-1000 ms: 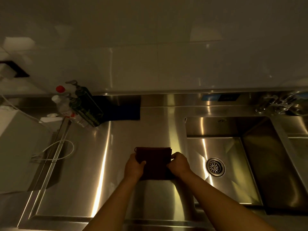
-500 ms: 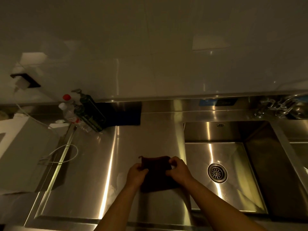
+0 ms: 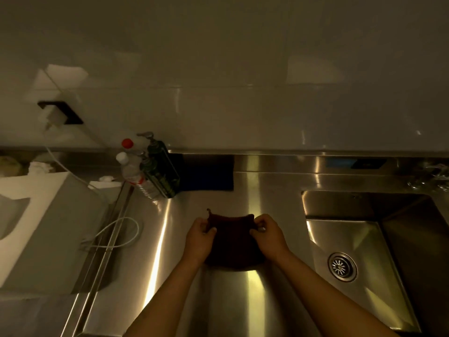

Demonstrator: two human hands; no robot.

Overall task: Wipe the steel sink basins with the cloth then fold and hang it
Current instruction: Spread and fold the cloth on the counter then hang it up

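Far to the left of my left hand (image 3: 199, 239) I see a pale, matte, boxy appliance (image 3: 43, 229), cut off by the frame edge, with a thin white cable (image 3: 116, 235) looping across the seam beside it. Up and left of that hand stand clear plastic bottles (image 3: 132, 171), one with a red cap, and dark pump bottles (image 3: 160, 169) packed tight together; their labels are too dim to read. Just behind them a dark blue mat (image 3: 206, 173) lies flat against the back ledge.

The table (image 3: 243, 300) is brushed steel, smooth and streaked with bright glare. My left hand pinches the near-left corner of the cloth (image 3: 230, 242), a dark, soft, folded square whose top edge sags between my grips. A small loop sticks up at its left corner. My right hand (image 3: 268, 237) pinches the right corner; its fingertips curl over the hem. Whether the cloth's lower edge rests on the table or hangs clear I cannot tell, as it is lost in shadow.

Right of my right hand the steel sink basin (image 3: 364, 239) drops away with sharp, square edges and a round ribbed drain (image 3: 342, 266). Its far-right wall is dark. The taps (image 3: 430, 178) at the upper right are blurred. Bare steel lies open ahead of and below both hands.
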